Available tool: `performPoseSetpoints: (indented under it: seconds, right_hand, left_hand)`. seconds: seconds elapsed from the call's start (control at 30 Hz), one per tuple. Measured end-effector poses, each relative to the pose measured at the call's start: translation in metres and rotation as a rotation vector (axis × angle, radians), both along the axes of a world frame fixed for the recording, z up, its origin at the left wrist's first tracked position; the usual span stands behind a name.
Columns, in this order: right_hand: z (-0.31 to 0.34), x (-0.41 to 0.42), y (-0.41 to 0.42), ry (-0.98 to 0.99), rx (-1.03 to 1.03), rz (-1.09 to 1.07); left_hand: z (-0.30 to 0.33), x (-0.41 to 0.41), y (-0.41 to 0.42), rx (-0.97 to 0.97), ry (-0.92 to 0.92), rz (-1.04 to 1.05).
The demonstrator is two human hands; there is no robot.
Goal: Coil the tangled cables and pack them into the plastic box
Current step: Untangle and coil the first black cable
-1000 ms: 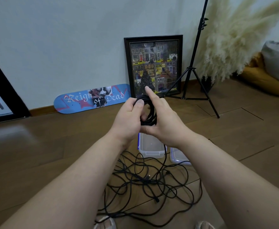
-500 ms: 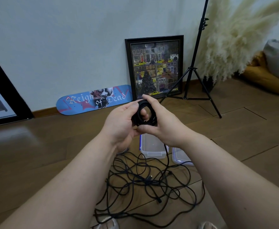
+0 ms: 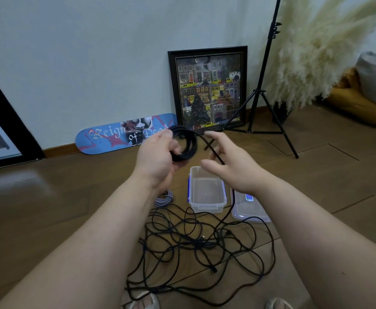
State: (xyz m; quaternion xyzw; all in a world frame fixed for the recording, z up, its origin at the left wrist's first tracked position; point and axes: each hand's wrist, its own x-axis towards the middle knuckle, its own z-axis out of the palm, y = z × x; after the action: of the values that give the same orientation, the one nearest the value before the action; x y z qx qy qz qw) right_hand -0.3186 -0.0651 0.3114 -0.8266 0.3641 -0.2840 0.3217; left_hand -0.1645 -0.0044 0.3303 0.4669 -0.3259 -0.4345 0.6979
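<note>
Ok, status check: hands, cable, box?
Left hand grips black coil; right hand guides its loose strand. Plastic box open, empty. Tangled cables on floor before it.

We are seeing black cables (image 3: 196, 246), a clear blue-clipped box (image 3: 206, 190), a blue-and-pink skateboard deck (image 3: 115, 136) and brown flooring (image 3: 49, 197).

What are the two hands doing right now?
Left hand: grips the black coil.
Right hand: fingers loosely round the cable; a firm grip cannot be told.
</note>
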Motion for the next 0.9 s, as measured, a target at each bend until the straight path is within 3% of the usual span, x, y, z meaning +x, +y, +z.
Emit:
performPoseSetpoints:
  seconds: [0.13, 0.2, 0.27, 0.4, 0.53, 0.7, 0.9]
  right_hand:
    - [-0.006, -0.021, -0.012, -0.135, 0.108, -0.182]
    - [-0.007, -0.024, -0.014, -0.169, 0.007, -0.286]
    - [-0.004, -0.019, -0.01, -0.032, -0.186, -0.314]
    - [0.009, 0.006, 0.008, 0.378, -0.423, -0.052]
    - [0.027, 0.017, 0.023, 0.461, -0.409, 0.165]
    - [0.034, 0.018, 0.021, 0.259, -0.209, 0.195]
    - [0.016, -0.012, -0.011, -0.219, 0.069, -0.317]
  left_hand:
    - [-0.001, 0.026, -0.005, -0.037, 0.087, 0.166]
    - [-0.003, 0.028, -0.006, -0.048, 0.068, 0.204]
    - [-0.005, 0.024, -0.007, -0.054, 0.028, 0.209]
    - [-0.008, 0.015, -0.01, -0.071, -0.105, 0.224]
    - [-0.015, 0.019, -0.011, -0.083, -0.335, 0.217]
    - [-0.02, 0.021, -0.016, -0.092, -0.381, 0.24]
    - [-0.03, 0.045, -0.023, 0.04, -0.152, 0.45]
